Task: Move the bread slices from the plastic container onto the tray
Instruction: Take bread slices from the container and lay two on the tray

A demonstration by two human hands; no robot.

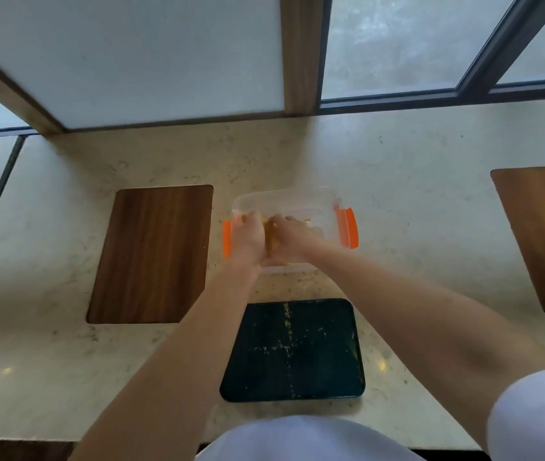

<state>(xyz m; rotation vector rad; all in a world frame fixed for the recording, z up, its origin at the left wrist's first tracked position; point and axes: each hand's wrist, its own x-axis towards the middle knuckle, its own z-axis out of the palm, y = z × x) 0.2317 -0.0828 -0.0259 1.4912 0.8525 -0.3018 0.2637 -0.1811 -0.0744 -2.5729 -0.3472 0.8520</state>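
Observation:
A clear plastic container (301, 202) with orange side clips stands on the counter, just beyond a dark tray (292, 351) dusted with crumbs. Both hands reach into the container's near left part. My left hand (248, 239) and my right hand (286, 239) press together around browned bread slices (268, 241), of which only a thin strip shows between the hands. A little more bread crust (307, 221) peeks out past my right hand. The tray holds no bread.
A brown wooden board (151, 254) lies left of the container and another (544, 234) at the far right edge. The pale stone counter (397, 181) ends at frosted windows behind. My white clothing fills the bottom of the view.

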